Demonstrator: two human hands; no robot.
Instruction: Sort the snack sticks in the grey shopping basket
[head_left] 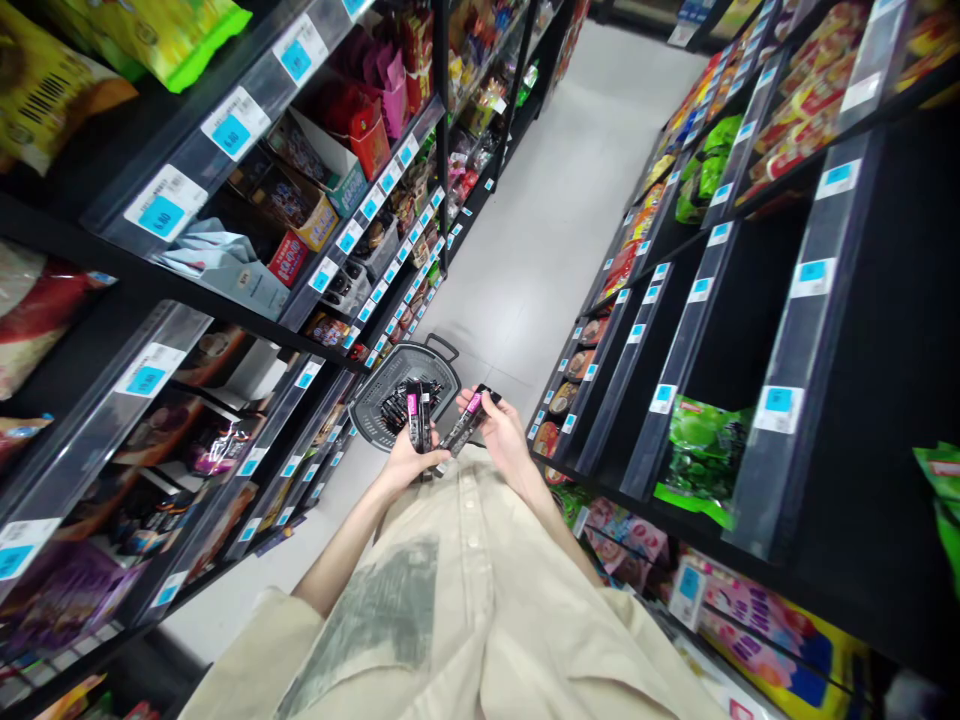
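The left hand [409, 462] was clenched around a small upright bundle of black packets with pink labels [417, 412], held just above the rim of a dark grey plastic shopping basket [375, 400] standing on the pale tiled floor [570, 180]. The right hand [504, 432] gripped one slim black-and-pink packet [466, 425], tilted between its fingers. Black metal shelving [885, 380] with blue price tags lined both sides of the narrow aisle.
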